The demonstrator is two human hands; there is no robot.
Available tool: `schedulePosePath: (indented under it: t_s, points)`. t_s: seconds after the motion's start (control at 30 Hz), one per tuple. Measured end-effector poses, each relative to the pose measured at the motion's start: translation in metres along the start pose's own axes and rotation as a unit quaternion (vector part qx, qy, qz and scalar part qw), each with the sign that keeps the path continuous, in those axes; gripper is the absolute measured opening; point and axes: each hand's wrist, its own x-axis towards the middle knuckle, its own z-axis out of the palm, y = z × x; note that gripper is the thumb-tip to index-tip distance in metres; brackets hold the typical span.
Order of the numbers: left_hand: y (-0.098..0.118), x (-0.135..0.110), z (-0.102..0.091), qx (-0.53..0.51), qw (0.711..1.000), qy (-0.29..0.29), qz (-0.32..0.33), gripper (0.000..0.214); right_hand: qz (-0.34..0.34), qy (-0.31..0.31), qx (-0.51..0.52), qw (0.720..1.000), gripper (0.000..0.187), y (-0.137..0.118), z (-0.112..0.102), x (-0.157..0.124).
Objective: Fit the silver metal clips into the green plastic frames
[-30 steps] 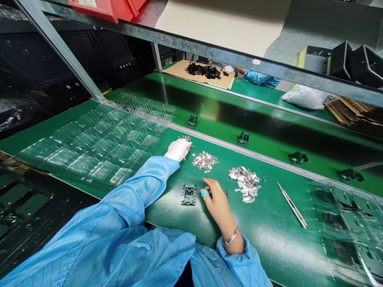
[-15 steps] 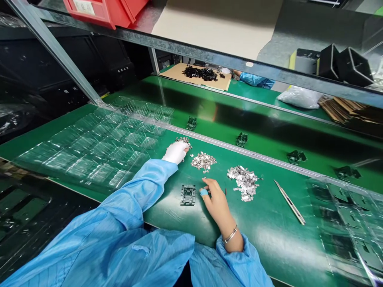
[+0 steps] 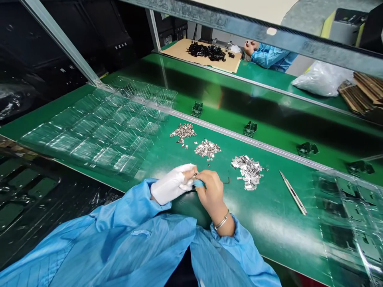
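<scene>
My left hand (image 3: 173,185), in a white glove with bare fingertips, meets my right hand (image 3: 211,192) at the front of the green bench. Between their pinched fingertips is a small shiny metal part (image 3: 195,174), mostly covered by the fingers. My right hand is bare apart from a blue finger cover and a bracelet. Under the hands, a dark edge of the black frame part shows, nearly all hidden. Beyond them lie two piles of small metal pieces (image 3: 182,131) (image 3: 208,148), and to the right a pile of flat silver plates (image 3: 247,172).
A clear plastic compartment tray (image 3: 86,131) lies at left, and another tray (image 3: 348,215) with dark parts at right. A slim knife (image 3: 293,193) and a thin dark L-shaped rod (image 3: 228,181) lie nearby. Behind the metal rail stand several black assemblies (image 3: 250,128). A co-worker's sleeve (image 3: 273,56) shows beyond.
My left hand has come back from the far left metal pile to my right hand. Both now pinch a small metal part above the black frame part. The view has tilted down.
</scene>
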Motion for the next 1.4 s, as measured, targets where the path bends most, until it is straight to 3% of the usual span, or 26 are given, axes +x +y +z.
schedulePosePath:
  t_s: [0.17,0.33,0.5,0.57,0.67,0.73,0.8,0.87,0.97,1.17,1.4]
  points:
    - [-0.007,-0.003,-0.011,0.047,0.998,-0.025,-0.027,0.038,-0.033,-0.019,0.024,0.999,0.019,0.002,-0.005,-0.006]
    - [-0.023,-0.004,-0.031,0.119,0.99,-0.072,-0.004,0.044,-0.007,-0.076,0.126,0.989,0.014,0.0,-0.01,-0.005]
    - [-0.021,-0.014,-0.031,0.203,0.978,-0.034,0.029,0.044,-0.009,-0.108,0.174,0.979,0.02,0.0,-0.009,-0.007]
    - [-0.016,-0.017,-0.031,0.292,0.954,0.0,0.074,0.04,0.006,-0.108,0.181,0.978,0.018,0.003,-0.009,-0.007]
    - [-0.012,-0.018,-0.038,0.412,0.883,0.099,0.203,0.035,0.09,-0.057,0.187,0.977,0.011,0.01,-0.012,-0.006]
    - [-0.015,-0.014,-0.046,0.477,0.831,0.11,0.263,0.052,0.155,-0.011,0.188,0.97,0.009,0.017,-0.016,-0.005]
    - [-0.022,-0.008,-0.054,0.54,0.797,0.075,0.26,0.07,0.196,0.008,0.192,0.962,0.008,0.023,-0.017,-0.004]
    - [-0.03,-0.001,-0.058,0.576,0.785,0.056,0.221,0.072,0.209,0.005,0.191,0.959,0.008,0.027,-0.016,-0.003]
    - [-0.037,0.007,-0.06,0.586,0.78,0.068,0.209,0.059,0.195,-0.013,0.162,0.967,0.01,0.027,-0.01,-0.003]
    - [-0.034,0.005,-0.054,0.604,0.741,0.049,0.291,0.048,0.106,-0.065,0.1,0.987,0.013,0.023,0.0,-0.007]
    - [-0.031,0.002,-0.042,0.589,0.755,0.056,0.282,0.038,0.075,-0.087,0.081,0.99,0.015,0.02,0.002,-0.009]
